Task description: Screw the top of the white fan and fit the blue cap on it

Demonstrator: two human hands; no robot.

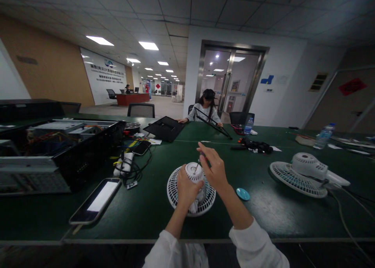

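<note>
A white electric fan [172, 186] lies grille-down on the green table in front of me, its round motor housing [193, 177] facing up. My left hand [186, 189] is wrapped around the side of that housing. Above it, my right hand [214, 165] closes its fingers on a thin screwdriver [198, 165], whose shaft points down at the top of the housing. The handle is mostly hidden by the fingers, and I cannot tell whether the tip sits in a screw. To the right of the fan lies a small blue round cap [243, 194].
A second white fan [307, 168] lies at the right with its cord. On the left are an opened computer case [63, 154], a smartphone [96, 201] and tangled black cables [133, 170]. Across the table, a person [206, 108] handles a black frame [215, 125]. Water bottles [248, 126] stand farther back.
</note>
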